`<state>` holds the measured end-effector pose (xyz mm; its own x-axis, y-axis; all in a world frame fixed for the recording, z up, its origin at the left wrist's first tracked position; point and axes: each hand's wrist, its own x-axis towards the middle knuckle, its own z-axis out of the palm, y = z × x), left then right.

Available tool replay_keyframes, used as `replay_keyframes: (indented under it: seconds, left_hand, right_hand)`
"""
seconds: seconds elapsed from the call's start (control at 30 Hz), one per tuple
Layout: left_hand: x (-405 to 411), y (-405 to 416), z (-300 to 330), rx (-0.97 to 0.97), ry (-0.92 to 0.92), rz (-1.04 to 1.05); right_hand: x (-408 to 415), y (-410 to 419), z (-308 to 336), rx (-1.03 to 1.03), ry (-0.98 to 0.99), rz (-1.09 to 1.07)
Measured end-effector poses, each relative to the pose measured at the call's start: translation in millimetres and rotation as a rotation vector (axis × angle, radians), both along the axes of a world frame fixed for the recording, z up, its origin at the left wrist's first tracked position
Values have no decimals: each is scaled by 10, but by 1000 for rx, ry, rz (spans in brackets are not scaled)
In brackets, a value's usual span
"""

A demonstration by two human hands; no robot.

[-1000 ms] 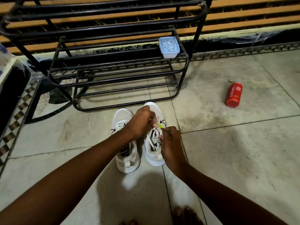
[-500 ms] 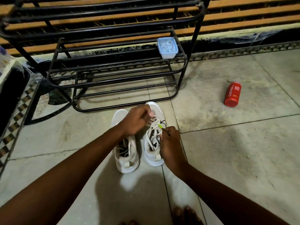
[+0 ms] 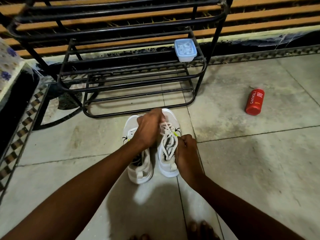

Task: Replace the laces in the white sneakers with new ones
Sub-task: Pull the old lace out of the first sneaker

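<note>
Left hand (image 3: 148, 129) pinched the lace (image 3: 167, 135) up near the toe, right hand (image 3: 185, 151) gripped the right sneaker (image 3: 168, 168) w/ clenched fingers, prob to steady it.

A single head-worn wide-angle camera looks forward and steeply down along both forearms at the tiled floor (image 3: 259, 170), close above it, facing the black metal shoe rack (image 3: 131, 73) that fills the frame's upper half beyond the hands.

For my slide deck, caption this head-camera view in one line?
Both hands, left and right, work the lace on the right-side white sneaker beside its pair.
</note>
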<state>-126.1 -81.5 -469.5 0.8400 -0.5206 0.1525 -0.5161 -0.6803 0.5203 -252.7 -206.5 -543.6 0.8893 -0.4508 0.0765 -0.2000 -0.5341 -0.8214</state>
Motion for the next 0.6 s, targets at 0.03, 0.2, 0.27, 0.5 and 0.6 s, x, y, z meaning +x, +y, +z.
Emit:
replay_keyframes:
  seconds: [0.03,0.2,0.27,0.5,0.6]
  left_hand:
    - [26,9,6,-186,121,111]
    - [213,-71,187,-997,736,537]
    - [217,-23,176,-705,556,311]
    - [197,24,73,207,-22,-532]
    - [180,-45,68,368,-181,-497]
  right_hand:
    - [4,13,27,-23,14,3]
    - [-26,33,85,-73,99,60]
    - [-25,6,69,-119,89,66]
    - [-44,-55,-6,-506,-26,166]
    - [-40,-22,3,-527,-5,179]
